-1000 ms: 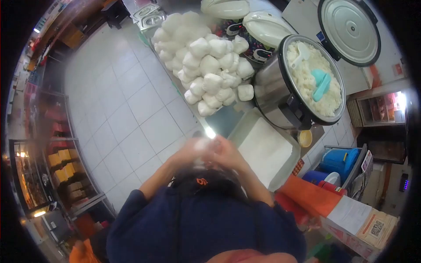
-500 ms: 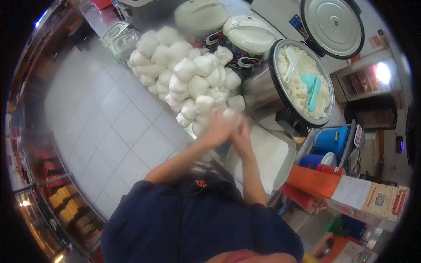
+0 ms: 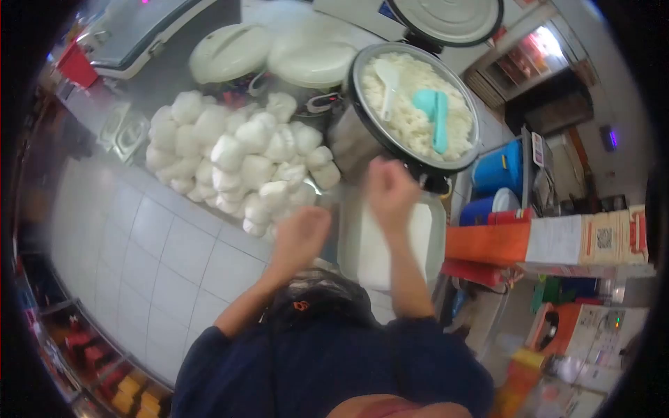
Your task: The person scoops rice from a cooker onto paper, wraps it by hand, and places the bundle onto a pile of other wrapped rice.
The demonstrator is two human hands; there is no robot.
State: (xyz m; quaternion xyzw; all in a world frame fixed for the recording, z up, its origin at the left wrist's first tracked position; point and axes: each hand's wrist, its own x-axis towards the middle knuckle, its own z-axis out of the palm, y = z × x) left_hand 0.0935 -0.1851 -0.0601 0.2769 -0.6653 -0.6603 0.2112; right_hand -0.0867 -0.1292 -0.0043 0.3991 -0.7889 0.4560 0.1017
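My left hand [image 3: 303,235] is closed and slightly blurred, at the near edge of a pile of white wrapped bundles [image 3: 240,150]. The bundles are rounded, apparently rice packed in white wrapping. My right hand [image 3: 390,189] has its fingers curled together, in front of the big rice cooker [image 3: 352,136] and over a pale tray [image 3: 435,244] lined with white paper [image 3: 380,251]. Whatever either hand may hold is hidden. In the open cooker, cooked rice [image 3: 401,129] bears a white rice paddle [image 3: 389,90] and a turquoise scoop [image 3: 439,122].
Two lidded pots [image 3: 310,59] stand behind the bundles, with a grey cooler box [image 3: 150,49] further left. Clear containers [image 3: 124,132] sit at the counter's left end. To the right are a blue tub [image 3: 498,169] and an orange box [image 3: 484,242].
My hands, together at the pile's near end before, have drawn apart: the left towards my body, the right towards the cooker. The view has turned, shifting the pile and cooker leftwards.
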